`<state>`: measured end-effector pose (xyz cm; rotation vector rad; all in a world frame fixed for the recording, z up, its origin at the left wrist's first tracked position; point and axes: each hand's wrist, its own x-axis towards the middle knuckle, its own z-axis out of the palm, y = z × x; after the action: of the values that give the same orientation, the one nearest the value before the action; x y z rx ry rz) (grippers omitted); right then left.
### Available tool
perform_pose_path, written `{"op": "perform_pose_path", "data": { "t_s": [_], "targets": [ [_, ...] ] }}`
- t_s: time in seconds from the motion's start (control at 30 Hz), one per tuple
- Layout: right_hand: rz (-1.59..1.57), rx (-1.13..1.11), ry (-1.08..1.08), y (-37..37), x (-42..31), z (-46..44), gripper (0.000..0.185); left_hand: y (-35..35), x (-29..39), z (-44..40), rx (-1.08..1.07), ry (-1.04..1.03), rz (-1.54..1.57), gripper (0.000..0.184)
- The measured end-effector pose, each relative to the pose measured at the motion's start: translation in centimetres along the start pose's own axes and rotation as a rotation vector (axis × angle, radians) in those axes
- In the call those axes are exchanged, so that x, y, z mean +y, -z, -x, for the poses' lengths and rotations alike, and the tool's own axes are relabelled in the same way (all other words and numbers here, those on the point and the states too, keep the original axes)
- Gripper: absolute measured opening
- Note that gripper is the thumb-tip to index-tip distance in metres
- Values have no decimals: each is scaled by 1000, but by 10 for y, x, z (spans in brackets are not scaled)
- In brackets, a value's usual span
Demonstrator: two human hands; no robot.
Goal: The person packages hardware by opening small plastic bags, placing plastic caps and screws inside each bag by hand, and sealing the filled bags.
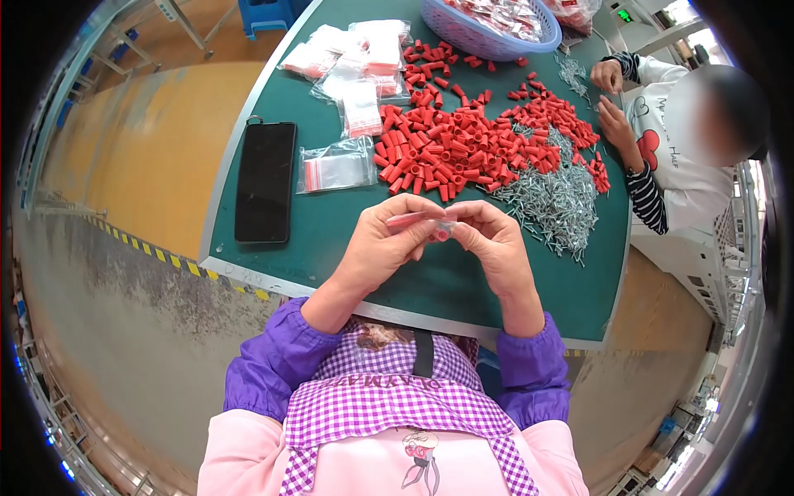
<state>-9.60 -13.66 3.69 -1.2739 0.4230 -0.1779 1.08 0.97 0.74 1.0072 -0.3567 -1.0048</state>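
Close to the table's near edge, my left hand (395,235) and my right hand (493,241) meet, fingertips pinched on a small clear zip bag (449,223). A red strip shows between the left fingers, and red pieces (439,236) show at the bag, partly covered by my fingers. Just beyond my hands spreads a heap of red tapered plastic caps (447,140). To its right lies a pile of silver screws or nails (552,207); which of the two I cannot tell.
A black phone (265,183) lies at the left edge of the green table (347,264). Packs of red-striped zip bags (337,165) lie beside the caps. A blue basket (496,37) of filled bags stands at the back. At right, another person's hands (610,99) work over a few screws.
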Motion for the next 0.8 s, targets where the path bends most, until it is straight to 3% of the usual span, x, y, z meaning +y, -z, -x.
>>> {"op": "perform_pose_path", "data": {
  "t_s": [0.23,0.33,0.5,0.63,0.8],
  "targets": [
    [86,58,78,7,12,1,10,-13,5,3,140,-106,-125,16],
    [81,84,100,0,9,2,8,-3,0,4,99,-8,-111,15],
    [92,150,182,-9,16,3,7,-3,-8,1,90,-34,28,12],
    [415,174,235,-9,13,3,4,-7,-5,0,111,-47,-83,8],
    [364,164,281,-18,10,1,5,-4,-7,-2,109,-5,4,12]
  ]
}}
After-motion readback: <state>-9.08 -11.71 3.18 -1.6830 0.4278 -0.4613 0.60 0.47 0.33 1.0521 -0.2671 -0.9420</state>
